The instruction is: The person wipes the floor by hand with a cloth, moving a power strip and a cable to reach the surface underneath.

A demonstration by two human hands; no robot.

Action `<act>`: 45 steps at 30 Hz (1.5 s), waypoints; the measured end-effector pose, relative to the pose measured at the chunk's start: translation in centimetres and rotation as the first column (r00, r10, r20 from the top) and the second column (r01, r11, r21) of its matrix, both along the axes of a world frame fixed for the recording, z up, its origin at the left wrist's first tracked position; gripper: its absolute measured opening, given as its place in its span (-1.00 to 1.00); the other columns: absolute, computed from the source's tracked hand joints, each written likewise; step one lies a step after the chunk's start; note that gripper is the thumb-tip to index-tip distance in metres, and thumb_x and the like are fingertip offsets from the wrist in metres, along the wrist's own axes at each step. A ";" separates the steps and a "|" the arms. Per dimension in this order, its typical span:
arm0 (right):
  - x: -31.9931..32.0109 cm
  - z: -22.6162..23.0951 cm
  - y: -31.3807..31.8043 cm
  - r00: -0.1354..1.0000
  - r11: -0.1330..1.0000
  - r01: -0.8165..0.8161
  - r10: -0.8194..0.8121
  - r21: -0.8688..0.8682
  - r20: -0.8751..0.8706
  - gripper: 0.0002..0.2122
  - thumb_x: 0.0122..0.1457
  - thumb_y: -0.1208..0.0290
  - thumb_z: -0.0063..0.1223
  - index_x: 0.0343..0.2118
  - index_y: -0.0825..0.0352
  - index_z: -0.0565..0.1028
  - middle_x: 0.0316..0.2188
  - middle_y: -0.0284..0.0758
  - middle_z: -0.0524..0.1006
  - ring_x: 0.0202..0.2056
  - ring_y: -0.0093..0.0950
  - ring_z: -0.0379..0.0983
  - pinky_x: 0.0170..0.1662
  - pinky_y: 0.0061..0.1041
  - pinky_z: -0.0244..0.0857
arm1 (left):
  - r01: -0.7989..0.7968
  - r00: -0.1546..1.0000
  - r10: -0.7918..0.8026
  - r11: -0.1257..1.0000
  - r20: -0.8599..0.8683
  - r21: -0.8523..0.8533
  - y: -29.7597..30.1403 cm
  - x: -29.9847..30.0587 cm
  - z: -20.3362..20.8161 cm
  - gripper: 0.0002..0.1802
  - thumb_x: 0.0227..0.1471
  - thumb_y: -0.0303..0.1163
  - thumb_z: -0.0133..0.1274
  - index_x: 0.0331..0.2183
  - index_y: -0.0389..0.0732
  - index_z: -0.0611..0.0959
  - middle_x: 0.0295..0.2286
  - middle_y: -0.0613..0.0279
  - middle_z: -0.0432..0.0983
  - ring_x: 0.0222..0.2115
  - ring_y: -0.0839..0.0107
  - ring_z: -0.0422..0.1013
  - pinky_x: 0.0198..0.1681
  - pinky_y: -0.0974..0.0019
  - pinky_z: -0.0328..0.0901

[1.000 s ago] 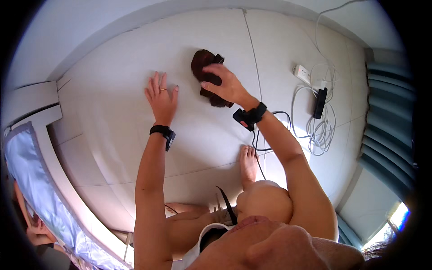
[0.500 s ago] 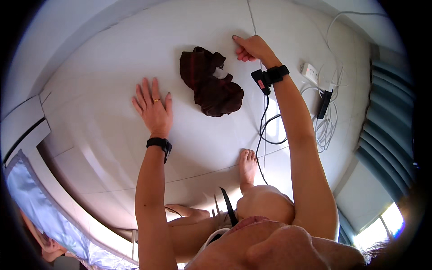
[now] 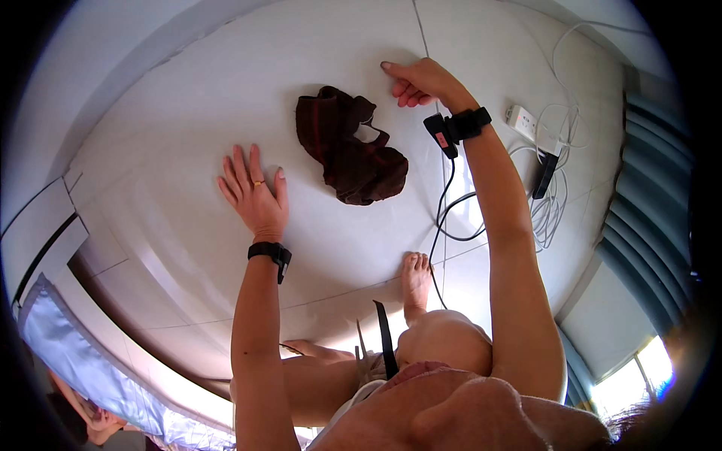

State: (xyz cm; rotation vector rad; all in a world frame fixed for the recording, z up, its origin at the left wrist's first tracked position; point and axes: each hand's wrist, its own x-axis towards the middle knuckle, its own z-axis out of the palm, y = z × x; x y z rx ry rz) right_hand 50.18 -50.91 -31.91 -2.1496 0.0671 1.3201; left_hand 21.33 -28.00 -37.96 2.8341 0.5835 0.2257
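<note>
**Cloth down, both hands empty**

Foot (image 3: 416, 276) nearest. Black cord (image 3: 451, 177) trails beside it; judged a snag risk on wide right-side moves. Left hand (image 3: 256, 198): spread wide, palm down. Cloth (image 3: 340, 156): brown, crumpled on the floor (image 3: 331, 248) between the hands, touching neither. Judged best handled by pinching its outer edges, drawing evenly. Right hand (image 3: 420, 80): half-curled, thumb out. Power strip (image 3: 522, 120) limits the right; bare floor runs to the far wall (image 3: 105, 75).

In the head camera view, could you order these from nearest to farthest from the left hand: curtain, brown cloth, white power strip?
From the left hand:
1. Brown cloth: on the floor, just right.
2. White power strip: farther right, past the cloth.
3. Curtain: along the far right.
</note>
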 end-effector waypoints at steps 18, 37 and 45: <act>1.8 -1.0 0.9 0.974 0.980 0.176 -0.187 0.093 0.126 -0.59 0.11 -0.07 0.11 -0.54 0.26 0.57 -0.60 -0.40 0.59 -0.60 -0.64 0.48 -0.50 -0.69 0.30 | -0.010 1.000 0.011 1.000 0.018 -0.019 0.0 -0.3 -0.2 -0.31 0.06 -0.09 0.02 0.22 -0.01 0.31 0.25 0.12 0.10 0.27 -0.02 -0.04 0.28 -0.19 -0.22; -2.7 -1.0 2.1 0.986 0.997 -0.049 0.039 0.060 0.164 -0.51 0.06 -0.07 0.18 -0.61 0.38 0.56 -0.67 -0.30 0.57 -0.65 -0.60 0.48 -0.56 -0.67 0.28 | -0.009 1.000 0.010 1.000 0.022 -0.019 -0.1 -0.3 0.0 -0.34 0.09 -0.09 0.01 0.20 -0.03 0.33 0.24 0.12 0.12 0.25 -0.03 -0.01 0.27 -0.20 -0.19; -2.6 -1.0 2.6 0.990 0.995 -0.047 0.035 0.085 0.134 -0.49 0.07 -0.09 0.14 -0.62 0.38 0.56 -0.67 -0.29 0.57 -0.64 -0.59 0.50 -0.55 -0.67 0.30 | -0.015 1.000 0.015 1.000 0.022 -0.012 0.1 -0.4 0.0 -0.34 0.10 -0.08 0.00 0.20 -0.03 0.33 0.24 0.11 0.11 0.26 -0.02 -0.02 0.28 -0.19 -0.21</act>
